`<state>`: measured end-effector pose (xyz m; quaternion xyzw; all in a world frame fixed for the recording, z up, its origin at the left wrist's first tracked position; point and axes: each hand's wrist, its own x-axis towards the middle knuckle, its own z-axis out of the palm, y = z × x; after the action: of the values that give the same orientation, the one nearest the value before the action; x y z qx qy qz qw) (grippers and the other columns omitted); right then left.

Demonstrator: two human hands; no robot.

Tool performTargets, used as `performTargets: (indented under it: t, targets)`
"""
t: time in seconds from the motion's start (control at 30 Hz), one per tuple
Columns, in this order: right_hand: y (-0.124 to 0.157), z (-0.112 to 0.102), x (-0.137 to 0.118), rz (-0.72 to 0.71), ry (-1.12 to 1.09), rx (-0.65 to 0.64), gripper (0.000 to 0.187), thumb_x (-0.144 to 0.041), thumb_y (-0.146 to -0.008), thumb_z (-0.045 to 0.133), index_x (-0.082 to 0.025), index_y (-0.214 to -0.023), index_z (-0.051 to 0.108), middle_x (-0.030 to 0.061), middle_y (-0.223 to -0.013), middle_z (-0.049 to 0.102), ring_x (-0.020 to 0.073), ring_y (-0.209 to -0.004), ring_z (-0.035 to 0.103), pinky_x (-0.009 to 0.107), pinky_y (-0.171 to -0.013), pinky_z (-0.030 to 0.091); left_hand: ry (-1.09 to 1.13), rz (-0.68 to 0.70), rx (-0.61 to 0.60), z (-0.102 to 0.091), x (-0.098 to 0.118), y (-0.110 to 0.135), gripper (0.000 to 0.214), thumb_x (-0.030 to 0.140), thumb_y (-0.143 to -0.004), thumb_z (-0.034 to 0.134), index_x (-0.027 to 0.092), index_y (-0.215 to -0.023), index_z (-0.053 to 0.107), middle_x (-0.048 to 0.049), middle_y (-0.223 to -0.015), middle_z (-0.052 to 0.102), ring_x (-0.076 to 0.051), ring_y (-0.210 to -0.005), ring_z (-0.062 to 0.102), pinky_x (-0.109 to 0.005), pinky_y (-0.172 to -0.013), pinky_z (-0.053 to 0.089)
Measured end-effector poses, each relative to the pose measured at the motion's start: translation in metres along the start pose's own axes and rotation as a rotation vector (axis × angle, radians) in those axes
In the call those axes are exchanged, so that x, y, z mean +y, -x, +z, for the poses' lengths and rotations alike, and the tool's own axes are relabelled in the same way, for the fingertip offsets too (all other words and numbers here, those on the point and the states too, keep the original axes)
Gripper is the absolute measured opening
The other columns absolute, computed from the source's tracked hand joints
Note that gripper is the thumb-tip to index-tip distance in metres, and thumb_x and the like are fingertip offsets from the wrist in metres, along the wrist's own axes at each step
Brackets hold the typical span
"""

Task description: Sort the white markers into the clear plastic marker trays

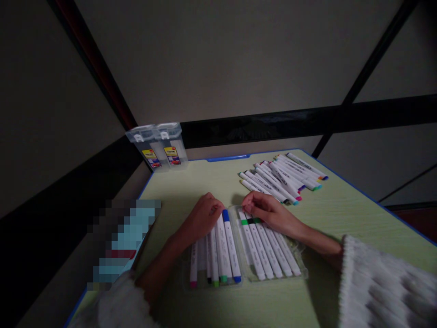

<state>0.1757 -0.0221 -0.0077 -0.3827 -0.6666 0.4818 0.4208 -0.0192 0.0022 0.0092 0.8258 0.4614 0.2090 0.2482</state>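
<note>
A clear plastic marker case point(241, 269) lies opened flat on the table, with white markers in both halves. In its left half, several markers with pink, black, green and blue ends lie side by side, among them a blue-capped marker point(231, 246). My left hand point(206, 216) rests over their far ends with curled fingers, close to the blue cap; its fingertips are partly hidden. Across the far ends of the white markers point(269, 250) in the right half sits my right hand point(268, 210), its fingers bent in together. Whatever is between the fingers of either hand cannot be made out.
A loose pile of markers point(280, 177) lies at the table's far right. Two clear lidded boxes point(164, 148) stand at the back left corner. A blurred-out light blue item point(128, 241) lies along the left edge of the pale green table point(205, 177). Walls border the back and left.
</note>
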Motion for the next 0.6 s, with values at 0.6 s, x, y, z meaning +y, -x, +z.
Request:
performTargets:
  t: [0.6]
  targets:
    - [0.0001, -0.0006, 0.0018, -0.01, 0.004, -0.007, 0.014, -0.03, -0.079, 0.051, -0.016, -0.077, 0.049, -0.0015, -0.066, 0.046, 0.012, -0.06, 0.043, 0.025, -0.054, 0.033, 0.051, -0.008, 0.0, 0.0005, -0.0009, 0.0, 0.018, 0.016, -0.077, 0.044, 0.013, -0.067, 0.059, -0.0017, -0.074, 0.051, -0.012, -0.072, 0.051, -0.024, -0.066, 0.04]
